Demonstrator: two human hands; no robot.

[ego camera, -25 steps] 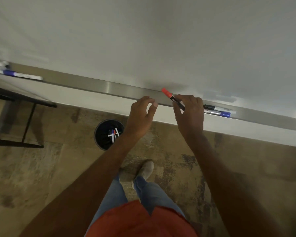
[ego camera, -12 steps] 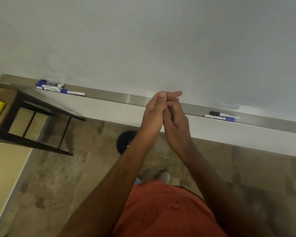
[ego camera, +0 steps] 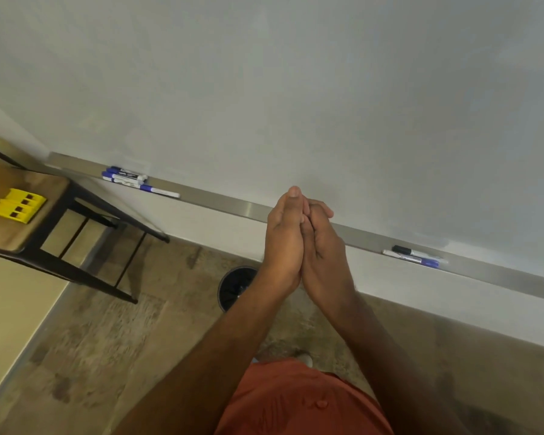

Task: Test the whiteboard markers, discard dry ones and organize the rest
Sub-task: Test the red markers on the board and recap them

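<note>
My left hand (ego camera: 285, 237) and my right hand (ego camera: 322, 246) are pressed palm to palm in front of the metal marker tray (ego camera: 226, 204) under the whiteboard (ego camera: 296, 89). The left fingers lie straight and the right fingertips bend a little over them. No marker shows between the palms; whatever lies inside is hidden. Several blue-capped markers (ego camera: 126, 177) lie at the tray's left end. A black-capped and a blue-capped marker (ego camera: 415, 255) lie on the tray to the right of my hands.
A round black bin (ego camera: 236, 285) stands on the carpet below the tray, partly behind my left wrist. At the left is a wooden table with a black frame (ego camera: 22, 237), bearing a yellow slotted holder (ego camera: 16, 205).
One second ago my right hand held a red-capped marker at the tray and the left hand reached beside it. Both hands have since come together and the marker is out of sight. The view shifted left.
</note>
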